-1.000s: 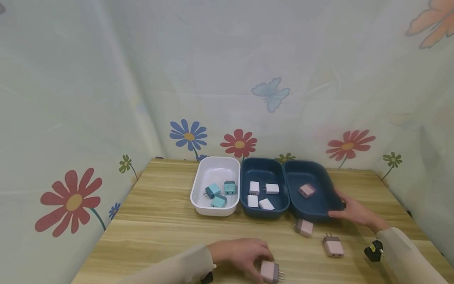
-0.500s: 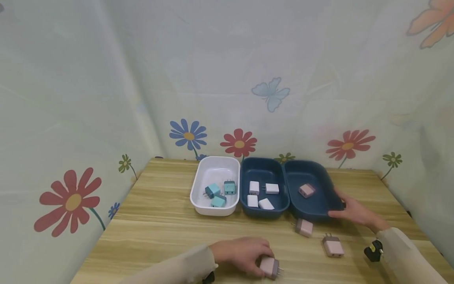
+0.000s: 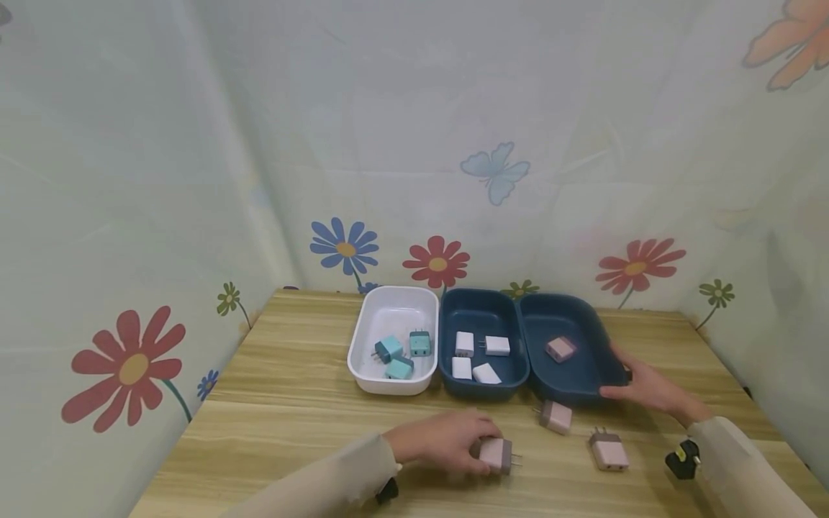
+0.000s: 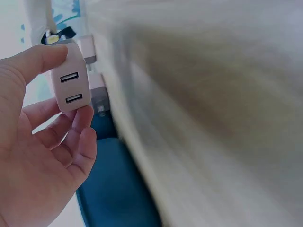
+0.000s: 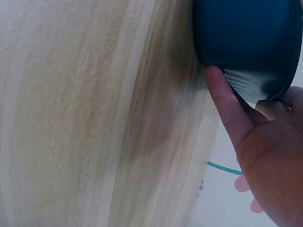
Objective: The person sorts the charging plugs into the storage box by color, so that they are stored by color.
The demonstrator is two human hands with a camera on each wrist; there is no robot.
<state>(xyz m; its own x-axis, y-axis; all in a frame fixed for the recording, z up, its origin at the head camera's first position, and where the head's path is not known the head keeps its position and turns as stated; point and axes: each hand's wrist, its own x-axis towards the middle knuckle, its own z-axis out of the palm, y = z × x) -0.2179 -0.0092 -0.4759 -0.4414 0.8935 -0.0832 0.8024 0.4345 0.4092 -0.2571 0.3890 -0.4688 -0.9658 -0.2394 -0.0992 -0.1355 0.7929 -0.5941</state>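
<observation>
My left hand [image 3: 447, 440] pinches a pink USB charger [image 3: 495, 456] between thumb and fingers, over the front middle of the table. In the left wrist view the charger [image 4: 71, 82] turns its two USB slots to the camera. My right hand [image 3: 650, 391] holds the near right corner of the right-hand dark blue bin [image 3: 583, 374]. The right wrist view shows the thumb [image 5: 229, 104] along the bin's outer wall and the other fingers around its far side. One pink charger [image 3: 560, 348] lies inside that bin. Two more pink chargers [image 3: 555, 417] [image 3: 609, 451] rest on the wood in front of it.
Left of that bin stands another dark blue bin [image 3: 484, 392] with several white chargers. Beside it is a white bin [image 3: 391, 386] holding three teal chargers. A flowered curtain [image 3: 557, 216] hangs behind the wooden table [image 3: 291, 374].
The left hand and its pink charger have moved away from the table's front edge, toward the bins. The right hand stays at the bin's corner.
</observation>
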